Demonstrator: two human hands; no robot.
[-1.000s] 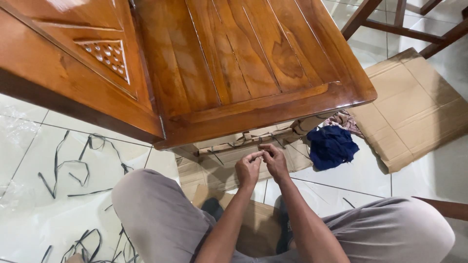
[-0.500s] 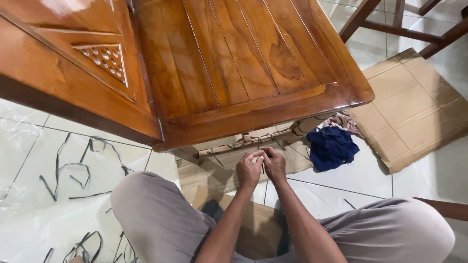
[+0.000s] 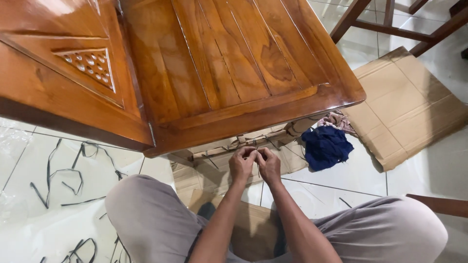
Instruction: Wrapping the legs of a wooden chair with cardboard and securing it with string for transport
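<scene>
Nearest the camera, two bent knees in grey trousers (image 3: 151,219) are seen, with flat cardboard (image 3: 253,229) on the tiled floor (image 3: 360,180) between them. Just beyond, the left hand (image 3: 242,165) and right hand (image 3: 269,164) are held together, fingertips pinched on a thin dark strap (image 3: 257,168) between them; both sets of fingers are clenched on it, though the exact grip is too small to be made out. The strap sits just in front of a cardboard-wrapped rail (image 3: 243,144) under the edge of a polished wooden table (image 3: 234,63), and more dark strapping is seen wound around that rail. Unwrapping is judged well under way, not finished: many cut strap pieces (image 3: 63,170) are strewn on the floor to the left, beside clear plastic film (image 3: 14,141), and a large flattened cardboard sheet (image 3: 404,102) lies to the right, yet the rail is still wrapped and strapped. A blue cloth (image 3: 325,147) is bunched by the wrapped table leg (image 3: 302,127). Farthest off, dark chair legs (image 3: 390,24) are seen.
</scene>
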